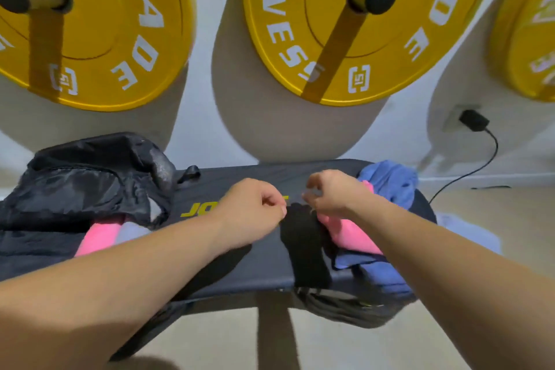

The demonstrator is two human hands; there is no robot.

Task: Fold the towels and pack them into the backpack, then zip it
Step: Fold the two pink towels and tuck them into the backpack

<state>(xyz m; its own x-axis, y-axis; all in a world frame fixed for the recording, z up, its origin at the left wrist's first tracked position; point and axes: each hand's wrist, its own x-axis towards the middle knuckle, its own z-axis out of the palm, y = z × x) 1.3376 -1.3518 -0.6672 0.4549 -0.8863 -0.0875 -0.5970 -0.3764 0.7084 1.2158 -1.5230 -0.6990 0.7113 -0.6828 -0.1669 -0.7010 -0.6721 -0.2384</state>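
A black towel (pixel 304 246) hangs lengthwise over the black bench (pixel 240 267). My left hand (pixel 252 207) pinches its top left corner and my right hand (pixel 333 192) pinches its top right corner. The black backpack (pixel 87 177) lies unzipped at the bench's left end, with a folded pink towel (pixel 97 237) and a pale grey towel (pixel 132 231) in its mouth. Right of the black towel lie a loose pink towel (pixel 348 234) and crumpled blue towels (pixel 387 180).
Yellow weight plates (pixel 345 33) hang on wall pegs behind the bench. A black charger (pixel 474 120) sits in a wall socket at right, its cable running down to the floor. A pale cloth (pixel 468 228) lies on the floor beyond the bench's right end.
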